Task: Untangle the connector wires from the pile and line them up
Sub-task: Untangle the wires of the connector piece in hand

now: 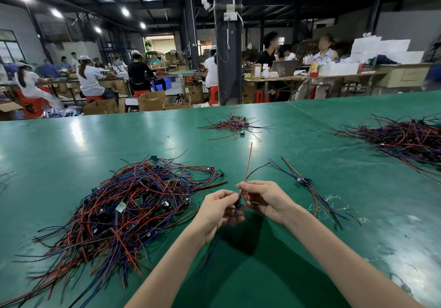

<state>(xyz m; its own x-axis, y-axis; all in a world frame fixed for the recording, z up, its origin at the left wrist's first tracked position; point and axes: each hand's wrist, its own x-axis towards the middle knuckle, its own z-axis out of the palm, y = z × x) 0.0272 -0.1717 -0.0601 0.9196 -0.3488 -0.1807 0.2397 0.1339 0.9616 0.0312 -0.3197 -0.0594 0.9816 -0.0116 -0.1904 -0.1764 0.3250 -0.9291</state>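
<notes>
Pinched between left hand [219, 208] and right hand [263, 199], fingers of both curled round it: one connector wire [248, 164]. Small module at the fingertips, red lead pointing to 12 o'clock, black lead to 1 o'clock, dark tails hanging toward 6. Lifted off the green table [71, 152], apart from the tangled pile [133, 202] at 9 o'clock. Near, at 2 o'clock of the right hand: the laid-out wires [304, 181], long axis roughly 11 to 5. Likely next: carry rightward, tilt to match that axis, right hand nearer.
</notes>
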